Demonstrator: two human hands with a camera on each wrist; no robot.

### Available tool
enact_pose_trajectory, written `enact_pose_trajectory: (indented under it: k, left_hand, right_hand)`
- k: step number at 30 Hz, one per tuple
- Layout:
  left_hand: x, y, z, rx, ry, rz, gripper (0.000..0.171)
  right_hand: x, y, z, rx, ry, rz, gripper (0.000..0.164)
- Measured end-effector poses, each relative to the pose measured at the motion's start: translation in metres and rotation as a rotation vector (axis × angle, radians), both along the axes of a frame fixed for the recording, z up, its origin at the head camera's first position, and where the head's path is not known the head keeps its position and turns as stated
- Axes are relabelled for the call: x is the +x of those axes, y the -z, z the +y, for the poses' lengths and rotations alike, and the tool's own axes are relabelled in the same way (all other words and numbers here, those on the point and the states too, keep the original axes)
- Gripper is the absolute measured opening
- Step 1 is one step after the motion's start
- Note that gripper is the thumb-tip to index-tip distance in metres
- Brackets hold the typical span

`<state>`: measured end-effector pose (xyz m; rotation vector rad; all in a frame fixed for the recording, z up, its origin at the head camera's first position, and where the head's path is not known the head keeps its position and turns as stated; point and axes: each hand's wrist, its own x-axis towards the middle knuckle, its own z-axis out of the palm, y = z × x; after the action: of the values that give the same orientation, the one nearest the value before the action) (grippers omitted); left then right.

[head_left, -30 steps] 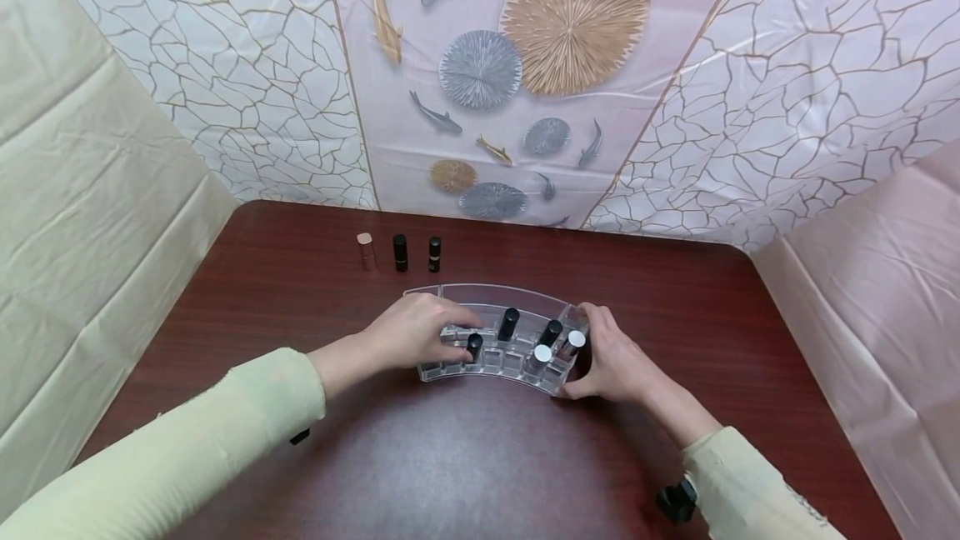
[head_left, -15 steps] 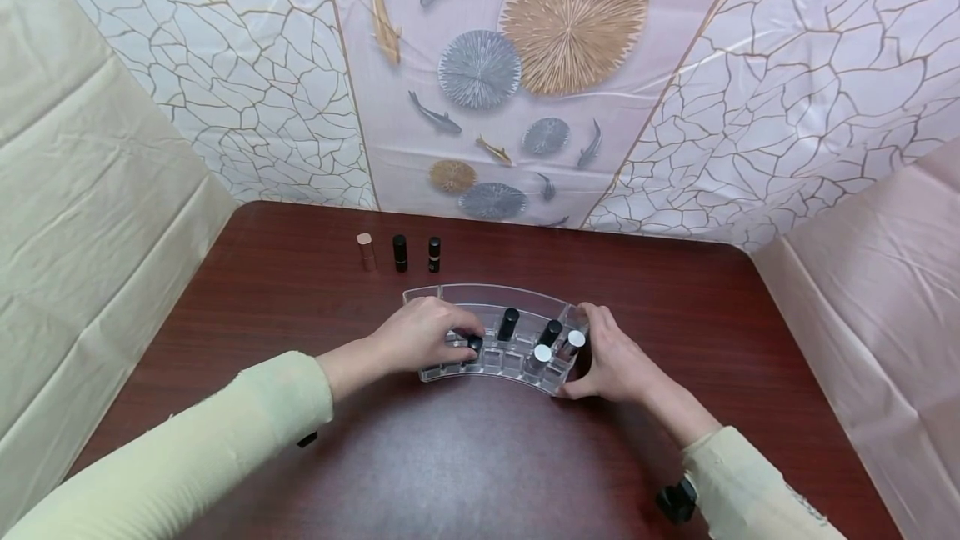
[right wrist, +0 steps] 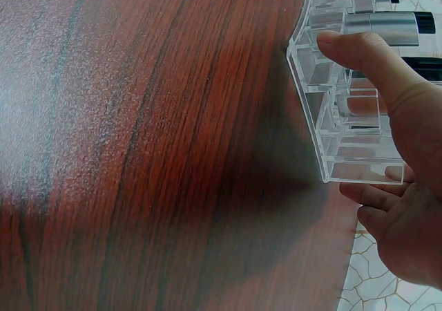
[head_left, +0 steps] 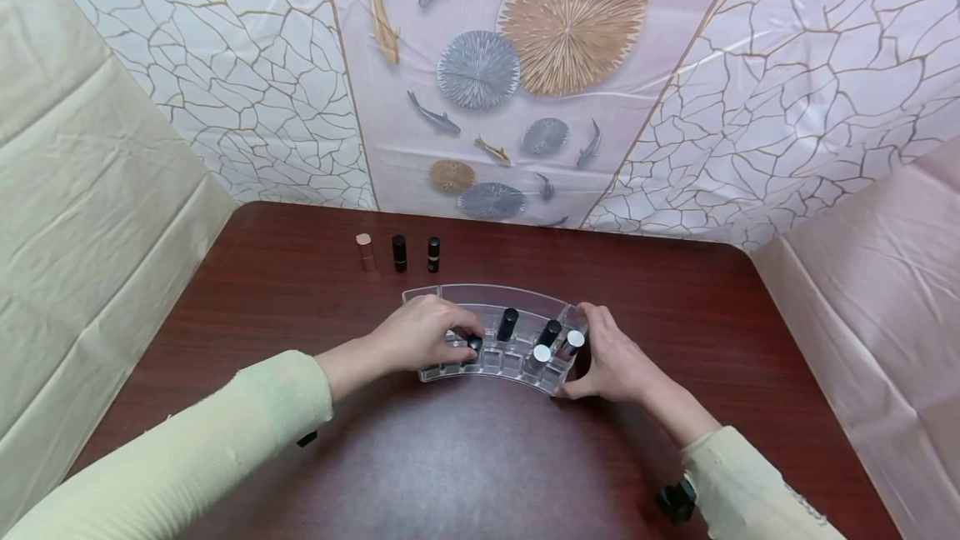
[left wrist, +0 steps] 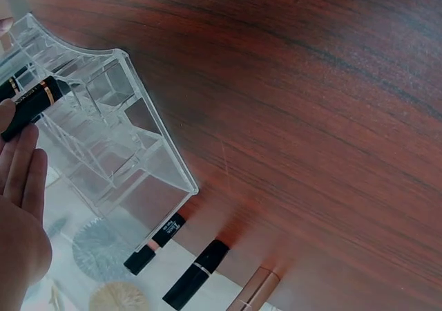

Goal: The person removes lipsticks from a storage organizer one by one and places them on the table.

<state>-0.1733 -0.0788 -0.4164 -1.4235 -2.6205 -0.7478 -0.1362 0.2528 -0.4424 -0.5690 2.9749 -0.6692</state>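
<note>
A curved clear acrylic lipstick organizer [head_left: 492,362] stands on the table. My left hand [head_left: 422,333] pinches a black lipstick [left wrist: 34,105] between thumb and fingers at the organizer's front left. In the left wrist view its gold-banded lower end sits among the clear compartments. At the other end, my right hand [head_left: 617,361] grips the organizer, thumb at the front and fingers behind. Two black tubes, one [head_left: 507,324] near the middle and another [head_left: 550,332] farther right, stand in it. Beside them are two silver-topped tubes, one [head_left: 573,343] behind the other [head_left: 541,357].
Behind the organizer's left end, a rose-gold tube [head_left: 366,252], a black tube [head_left: 400,253] and a black tube with a pale band [head_left: 433,255] stand in a row. The dark red wooden table [head_left: 465,457] meets a patterned cloth backdrop [head_left: 285,107] at its far edge.
My left hand has shifted slightly to the right and its fingers have come in around the black lipstick's top. The right hand and the organizer have stayed in place.
</note>
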Motion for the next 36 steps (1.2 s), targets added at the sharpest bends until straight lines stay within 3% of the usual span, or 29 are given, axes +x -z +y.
enact_pose_trajectory:
  k: [7,14,18,25,36]
  left_hand:
    - [-0.002,-0.008,-0.001,-0.008,0.002,0.011,0.024]
    - [-0.004,-0.024,-0.001,0.004,-0.005,-0.033,0.024]
    - [-0.004,-0.032,-0.002,0.028,0.0,-0.023,0.023]
    - [-0.004,-0.044,-0.002,0.059,0.023,0.008,0.022]
    - [-0.009,-0.056,0.002,0.051,0.025,0.126,0.022]
  right_hand:
    - [0.0,-0.001,0.001,-0.003,0.001,0.009,0.125]
    - [0.001,-0.002,0.002,-0.008,0.004,0.015,0.124]
    - [0.001,-0.003,0.002,-0.011,0.009,0.009,0.123]
    - [0.002,-0.002,0.003,-0.014,0.004,0.008,0.124]
    - [0.001,0.003,0.004,-0.041,-0.01,0.026,0.122]
